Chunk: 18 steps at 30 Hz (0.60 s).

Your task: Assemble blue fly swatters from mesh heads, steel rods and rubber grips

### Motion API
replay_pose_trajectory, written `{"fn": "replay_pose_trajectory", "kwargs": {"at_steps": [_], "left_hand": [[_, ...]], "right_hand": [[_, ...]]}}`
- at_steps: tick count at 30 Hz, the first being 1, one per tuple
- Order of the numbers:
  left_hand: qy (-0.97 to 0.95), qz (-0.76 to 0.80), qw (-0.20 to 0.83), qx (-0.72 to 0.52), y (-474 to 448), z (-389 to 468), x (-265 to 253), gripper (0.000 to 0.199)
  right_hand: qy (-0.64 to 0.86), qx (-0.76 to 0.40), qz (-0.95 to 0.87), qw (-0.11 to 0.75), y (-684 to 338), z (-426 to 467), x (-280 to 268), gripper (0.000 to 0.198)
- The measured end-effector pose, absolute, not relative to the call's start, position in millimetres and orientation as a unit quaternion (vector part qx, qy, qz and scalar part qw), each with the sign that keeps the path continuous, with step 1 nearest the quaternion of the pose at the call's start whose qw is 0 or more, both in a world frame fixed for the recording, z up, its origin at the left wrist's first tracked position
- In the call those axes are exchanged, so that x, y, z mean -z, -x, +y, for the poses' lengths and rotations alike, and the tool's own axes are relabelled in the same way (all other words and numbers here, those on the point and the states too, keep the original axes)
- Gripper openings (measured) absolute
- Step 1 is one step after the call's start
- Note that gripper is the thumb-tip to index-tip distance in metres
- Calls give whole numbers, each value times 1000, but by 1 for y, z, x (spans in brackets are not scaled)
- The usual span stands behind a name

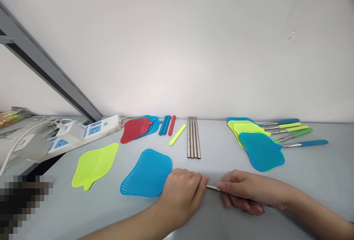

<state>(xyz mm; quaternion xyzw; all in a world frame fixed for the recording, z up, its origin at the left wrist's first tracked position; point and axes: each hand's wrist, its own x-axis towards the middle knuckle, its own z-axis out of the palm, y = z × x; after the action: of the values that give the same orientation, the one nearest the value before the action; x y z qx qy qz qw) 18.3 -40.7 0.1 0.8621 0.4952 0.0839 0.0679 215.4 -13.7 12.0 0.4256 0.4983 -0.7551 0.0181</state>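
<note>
My left hand (182, 194) is closed over the neck of a blue fly swatter head (151, 175), whose perforated paddle sticks out to the left. A thin metal rod (212, 187) runs from the left fist into my right hand (249, 192). The right hand grips the rod between thumb and fingers. Where rod and neck meet is hidden in the left fist. Beyond the hands lie several metal rods (194, 138) side by side. To the left of these are a yellow handle (177, 135), a red handle (172, 125) and two blue handles (165, 125).
A yellow swatter head (95, 164) lies at the left, with a red swatter head (135, 130) over blue ones (153, 122) behind it. Whole fly swatters (261, 151) overlap at the right. Power strips (94, 131) with plugs and cables occupy the left back, near a grey metal post (55, 66).
</note>
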Motion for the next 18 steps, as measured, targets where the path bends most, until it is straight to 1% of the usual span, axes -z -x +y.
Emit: {"fn": "replay_pose_trajectory", "kwargs": {"at_steps": [11, 18], "left_hand": [[-865, 491, 54, -88, -18, -41, 0, 40], [-873, 479, 26, -85, -17, -40, 2, 39]], "right_hand": [[-407, 771, 490, 12, -219, -10, -5, 41], [-378, 805, 457, 15, -221, -4, 0, 40]]}}
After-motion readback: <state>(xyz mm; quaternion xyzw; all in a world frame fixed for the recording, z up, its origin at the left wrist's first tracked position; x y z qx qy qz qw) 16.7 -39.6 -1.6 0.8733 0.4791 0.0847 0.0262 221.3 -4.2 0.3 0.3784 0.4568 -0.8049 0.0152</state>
